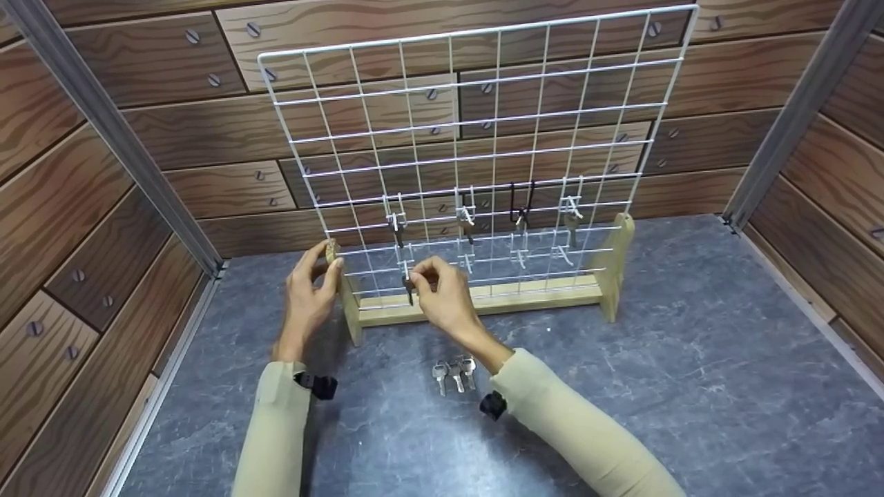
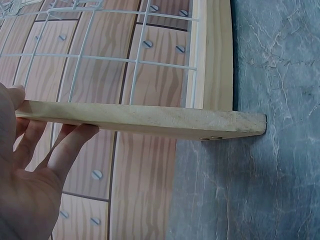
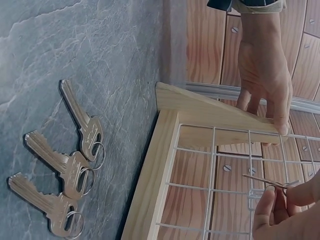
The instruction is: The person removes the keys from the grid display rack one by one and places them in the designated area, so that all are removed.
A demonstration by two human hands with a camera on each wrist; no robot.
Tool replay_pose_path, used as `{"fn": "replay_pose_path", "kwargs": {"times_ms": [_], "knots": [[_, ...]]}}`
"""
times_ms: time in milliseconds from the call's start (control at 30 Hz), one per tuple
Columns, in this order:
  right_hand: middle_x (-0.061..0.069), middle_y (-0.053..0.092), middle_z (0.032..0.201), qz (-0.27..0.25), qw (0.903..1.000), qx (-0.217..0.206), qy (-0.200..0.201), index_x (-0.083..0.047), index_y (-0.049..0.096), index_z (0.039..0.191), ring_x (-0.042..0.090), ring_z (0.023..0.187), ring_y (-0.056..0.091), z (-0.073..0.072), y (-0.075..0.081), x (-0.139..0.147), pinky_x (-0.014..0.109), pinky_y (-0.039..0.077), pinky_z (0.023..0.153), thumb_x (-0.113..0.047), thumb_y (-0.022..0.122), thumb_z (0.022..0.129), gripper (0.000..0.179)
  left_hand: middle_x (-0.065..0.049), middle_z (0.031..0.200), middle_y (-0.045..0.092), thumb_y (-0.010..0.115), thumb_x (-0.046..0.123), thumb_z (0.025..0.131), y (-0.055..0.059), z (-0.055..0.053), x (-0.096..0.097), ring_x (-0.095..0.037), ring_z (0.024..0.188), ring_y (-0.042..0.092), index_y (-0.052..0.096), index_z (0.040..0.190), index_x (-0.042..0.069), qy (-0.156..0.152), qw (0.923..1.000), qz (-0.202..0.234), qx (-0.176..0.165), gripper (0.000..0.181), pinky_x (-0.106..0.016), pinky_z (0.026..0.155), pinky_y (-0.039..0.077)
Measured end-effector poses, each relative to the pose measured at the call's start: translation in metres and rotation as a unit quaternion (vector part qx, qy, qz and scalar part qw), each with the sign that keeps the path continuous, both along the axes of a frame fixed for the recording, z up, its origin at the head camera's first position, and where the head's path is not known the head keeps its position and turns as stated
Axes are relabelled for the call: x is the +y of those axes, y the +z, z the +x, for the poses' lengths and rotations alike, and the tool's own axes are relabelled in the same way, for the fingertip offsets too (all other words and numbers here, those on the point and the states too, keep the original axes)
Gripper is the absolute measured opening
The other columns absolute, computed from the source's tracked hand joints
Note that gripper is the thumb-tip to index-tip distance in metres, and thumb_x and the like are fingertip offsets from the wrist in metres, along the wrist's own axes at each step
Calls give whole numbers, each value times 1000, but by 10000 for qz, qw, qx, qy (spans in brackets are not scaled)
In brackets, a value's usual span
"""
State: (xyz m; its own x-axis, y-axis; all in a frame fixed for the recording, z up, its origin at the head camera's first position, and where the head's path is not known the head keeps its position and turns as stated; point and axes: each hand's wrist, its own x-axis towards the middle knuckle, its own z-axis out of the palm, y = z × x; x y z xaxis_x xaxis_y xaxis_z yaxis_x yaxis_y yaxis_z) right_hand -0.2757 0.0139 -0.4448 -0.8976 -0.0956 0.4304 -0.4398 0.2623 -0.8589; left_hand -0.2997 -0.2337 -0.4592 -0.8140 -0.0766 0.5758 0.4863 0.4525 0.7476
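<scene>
One key (image 1: 409, 286) pinched in right hand (image 1: 445, 298), blade (image 3: 256, 178) beyond fingertips (image 3: 270, 193).

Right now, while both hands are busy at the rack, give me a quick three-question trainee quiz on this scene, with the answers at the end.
1. Multiple choice: what does the left hand grip?
A) a black hook
B) the wooden end piece
C) a wrist camera

2. True or false: the right hand pinches a dark-looking key between thumb and fingers.

3. Count: how many loose keys lie on the tabletop?

Key: 1. B. 2. True. 3. Three.
</scene>
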Motion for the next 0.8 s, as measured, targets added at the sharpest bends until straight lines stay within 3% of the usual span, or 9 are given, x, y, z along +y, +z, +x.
{"fn": "replay_pose_path", "kwargs": {"times_ms": [100,200,333,433,800], "knots": [[20,76,96,-37,10000,47,28,7,69,99,26,86,72,1,0,1,28,63,78,2,67,99,6,-23,136,68,70,8,104,0,1,1,-42,111,74,63,144,-2,-10,10000,55,59,41,-41,93,64],[20,75,96,-65,9999,68,42,7,70,99,27,86,72,2,1,3,28,63,79,2,67,99,6,-27,134,67,69,3,103,0,1,3,-45,111,73,62,142,-7,22,9998,109,145,41,-52,97,62],[22,76,96,-162,9998,-11,73,7,71,100,29,86,72,3,3,5,26,63,77,3,68,98,5,-32,131,67,68,-3,102,16,13,13,-50,110,72,62,139,-12,38,9997,150,195,39,-59,101,58],[21,76,96,-227,9997,-66,112,7,72,100,28,84,73,4,6,8,23,62,75,3,70,98,5,-32,131,67,67,-3,102,27,23,18,-50,109,72,62,139,-12,44,9998,132,153,38,-53,99,61],[20,76,95,-393,9983,-228,361,8,73,99,28,82,73,15,14,18,27,65,76,4,71,97,5,-31,134,66,67,-2,103,26,24,16,-49,111,72,61,141,-10,86,9999,70,43,39,-21,86,61]]}}
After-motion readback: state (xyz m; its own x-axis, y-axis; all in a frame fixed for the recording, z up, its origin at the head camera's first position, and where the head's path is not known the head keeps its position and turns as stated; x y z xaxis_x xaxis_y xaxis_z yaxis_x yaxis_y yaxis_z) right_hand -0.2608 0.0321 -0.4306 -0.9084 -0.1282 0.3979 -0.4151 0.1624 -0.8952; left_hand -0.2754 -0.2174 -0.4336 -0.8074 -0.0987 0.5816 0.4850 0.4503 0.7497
